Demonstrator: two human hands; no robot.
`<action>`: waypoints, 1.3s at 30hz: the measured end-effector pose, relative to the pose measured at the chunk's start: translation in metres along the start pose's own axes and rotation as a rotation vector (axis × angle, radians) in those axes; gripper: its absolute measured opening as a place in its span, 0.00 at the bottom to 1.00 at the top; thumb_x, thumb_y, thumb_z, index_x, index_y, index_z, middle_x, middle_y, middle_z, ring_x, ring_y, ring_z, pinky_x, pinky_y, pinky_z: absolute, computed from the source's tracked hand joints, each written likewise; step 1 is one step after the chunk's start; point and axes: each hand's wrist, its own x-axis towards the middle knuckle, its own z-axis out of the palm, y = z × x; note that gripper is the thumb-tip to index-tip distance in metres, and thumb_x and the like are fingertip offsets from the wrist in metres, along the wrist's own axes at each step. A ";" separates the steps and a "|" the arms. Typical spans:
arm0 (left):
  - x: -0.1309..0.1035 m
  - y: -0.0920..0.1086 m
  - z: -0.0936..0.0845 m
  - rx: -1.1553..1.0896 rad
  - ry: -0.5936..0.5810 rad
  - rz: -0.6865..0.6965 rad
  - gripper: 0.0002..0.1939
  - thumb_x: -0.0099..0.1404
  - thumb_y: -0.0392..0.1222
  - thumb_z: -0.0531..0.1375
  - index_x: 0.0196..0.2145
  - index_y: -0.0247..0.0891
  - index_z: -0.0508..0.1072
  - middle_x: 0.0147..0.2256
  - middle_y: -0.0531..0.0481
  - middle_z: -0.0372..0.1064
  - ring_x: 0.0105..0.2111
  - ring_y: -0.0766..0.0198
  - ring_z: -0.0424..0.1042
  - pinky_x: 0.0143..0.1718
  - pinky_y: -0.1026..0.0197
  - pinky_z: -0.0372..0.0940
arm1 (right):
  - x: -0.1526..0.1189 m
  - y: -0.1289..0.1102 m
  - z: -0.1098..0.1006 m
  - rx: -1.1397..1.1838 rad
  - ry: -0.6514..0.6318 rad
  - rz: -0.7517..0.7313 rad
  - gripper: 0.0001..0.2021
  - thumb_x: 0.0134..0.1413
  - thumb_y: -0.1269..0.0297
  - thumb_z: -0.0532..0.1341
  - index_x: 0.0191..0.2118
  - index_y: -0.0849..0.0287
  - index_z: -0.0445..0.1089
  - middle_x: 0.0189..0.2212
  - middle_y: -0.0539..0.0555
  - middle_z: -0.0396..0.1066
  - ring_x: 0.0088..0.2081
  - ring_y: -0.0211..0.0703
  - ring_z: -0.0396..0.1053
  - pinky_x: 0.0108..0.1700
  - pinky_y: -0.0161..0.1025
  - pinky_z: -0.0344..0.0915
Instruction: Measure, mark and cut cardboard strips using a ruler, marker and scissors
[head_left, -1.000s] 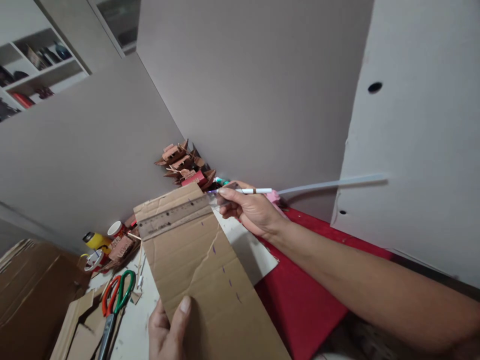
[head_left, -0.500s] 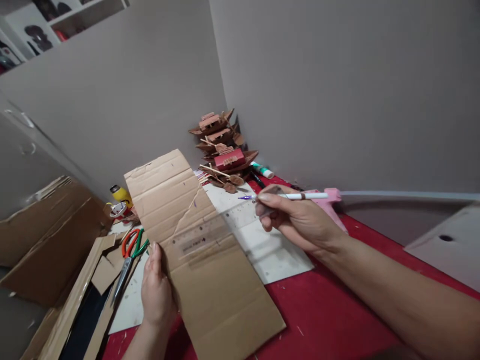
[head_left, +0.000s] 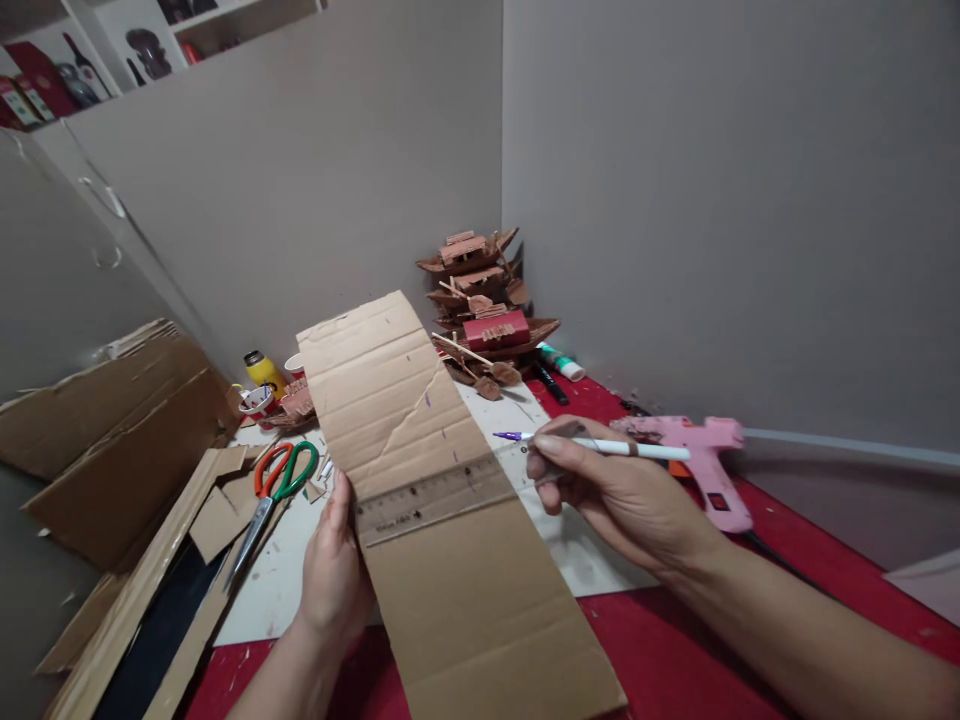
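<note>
My left hand (head_left: 337, 570) grips the left edge of a long corrugated cardboard strip (head_left: 480, 600), its thumb on the face and its other fingers hidden behind. A clear plastic ruler (head_left: 435, 500) lies across the strip. My right hand (head_left: 600, 490) is closed around the ruler's right end and also holds a white marker (head_left: 652, 449) with a purple tip pointing left. Small purple marks show on the upper half of the cardboard, which has creases and a torn surface line. The tip is right of the strip's edge, apart from its face.
Scissors (head_left: 262, 510) with orange and green handles rest on cardboard scraps at left. Behind stand stacked cardboard model boats (head_left: 495, 330). A pink glue gun (head_left: 712, 470) lies at right on the red table (head_left: 637, 640). Large cardboard pieces (head_left: 127, 440) lean at far left.
The view has shifted, so the scene sits further right, and more of the glue gun shows. The ruler now lies sharper across the cardboard. Both hands keep their holds.
</note>
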 end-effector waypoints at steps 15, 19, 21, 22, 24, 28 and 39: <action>-0.008 0.000 -0.002 -0.123 -0.166 -0.127 0.29 0.58 0.67 0.57 0.47 0.45 0.77 0.46 0.46 0.76 0.56 0.47 0.67 0.53 0.49 0.65 | 0.000 0.005 0.000 -0.019 0.011 0.004 0.18 0.36 0.55 0.75 0.27 0.60 0.71 0.22 0.49 0.71 0.20 0.35 0.68 0.21 0.30 0.66; -0.010 -0.001 -0.003 -0.099 -0.101 -0.059 0.24 0.52 0.55 0.67 0.45 0.44 0.77 0.46 0.47 0.76 0.54 0.47 0.69 0.51 0.50 0.67 | 0.000 0.006 0.000 -0.033 0.022 0.007 0.18 0.35 0.54 0.75 0.28 0.59 0.71 0.22 0.49 0.72 0.20 0.35 0.68 0.21 0.31 0.66; -0.011 -0.001 -0.004 -0.043 -0.121 -0.050 0.28 0.48 0.47 0.69 0.48 0.43 0.75 0.45 0.47 0.77 0.49 0.47 0.73 0.50 0.51 0.68 | 0.000 0.006 0.000 -0.037 0.012 0.006 0.18 0.36 0.54 0.75 0.28 0.59 0.70 0.22 0.49 0.72 0.20 0.35 0.69 0.21 0.31 0.66; -0.013 0.000 -0.004 -0.013 -0.132 -0.051 0.30 0.47 0.44 0.70 0.50 0.43 0.74 0.44 0.47 0.77 0.47 0.48 0.75 0.49 0.52 0.69 | 0.000 0.005 0.001 -0.037 0.003 0.002 0.18 0.37 0.54 0.74 0.28 0.60 0.70 0.22 0.49 0.72 0.19 0.35 0.69 0.21 0.31 0.65; -0.016 0.001 -0.003 0.036 -0.127 -0.050 0.34 0.45 0.40 0.71 0.52 0.43 0.72 0.41 0.48 0.78 0.42 0.51 0.77 0.46 0.53 0.70 | -0.001 0.004 0.002 -0.040 -0.011 -0.006 0.18 0.38 0.54 0.74 0.28 0.60 0.69 0.21 0.49 0.72 0.19 0.34 0.69 0.21 0.30 0.65; -0.020 0.004 0.000 0.064 -0.094 -0.043 0.34 0.46 0.40 0.71 0.53 0.43 0.71 0.42 0.47 0.78 0.40 0.52 0.78 0.43 0.55 0.71 | 0.000 0.003 0.002 -0.039 -0.031 -0.025 0.17 0.40 0.55 0.73 0.28 0.60 0.69 0.22 0.48 0.71 0.19 0.34 0.69 0.21 0.30 0.65; -0.016 0.004 -0.001 0.108 -0.079 -0.050 0.37 0.42 0.41 0.73 0.52 0.43 0.72 0.42 0.45 0.78 0.39 0.49 0.78 0.42 0.54 0.72 | 0.001 0.002 0.001 -0.038 -0.048 -0.024 0.17 0.42 0.55 0.72 0.29 0.60 0.68 0.22 0.48 0.72 0.19 0.34 0.70 0.21 0.30 0.65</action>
